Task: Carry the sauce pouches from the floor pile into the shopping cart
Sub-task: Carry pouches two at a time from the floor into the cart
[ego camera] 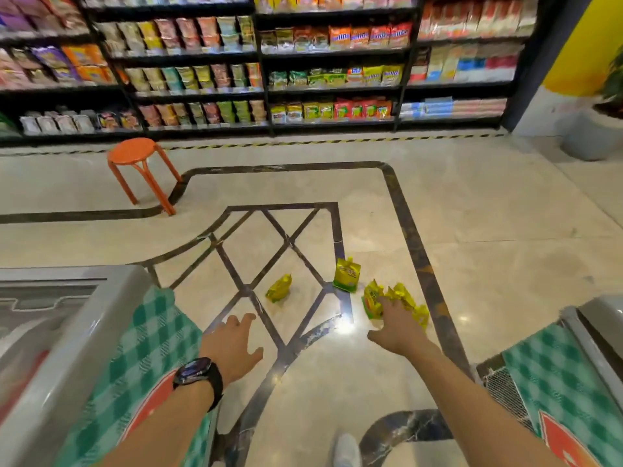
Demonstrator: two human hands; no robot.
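Sauce pouches: all are lying on the floor (505,264), in the dark-lined diamond inlay and just beside it. They are showing bright yellow fronts with green bases and a red-and-dark printed patch; the print is too blurred to read.

One upright pouch (347,274) is standing alone at the corner of the inlay. A second, leaning pouch (279,288) is sitting apart to its left, tipped over on one edge. The remaining pouches are forming a crumpled cluster (372,298) just to the right of the upright one, overlapping each other; their count cannot be told.

Right hand (399,326): it is reaching over the cluster with fingers stretched forward and thumb splayed wide to the side. It is grasping nothing; whether the fingertips are touching the pouches cannot be told.

Left hand (229,342): it is hanging released above bare floor, fingers spread, well apart from the leaning pouch. A dark wristwatch (197,370) is sitting on that wrist.

Surroundings: chest freezers are flanking the person, the left freezer (67,348) and the right freezer (600,318), each draped with a green checked cloth (151,332). An orange stool (133,151) is standing farther back, before the stocked shelves (263,79). A pale shoe (347,449) is showing at the bottom edge.
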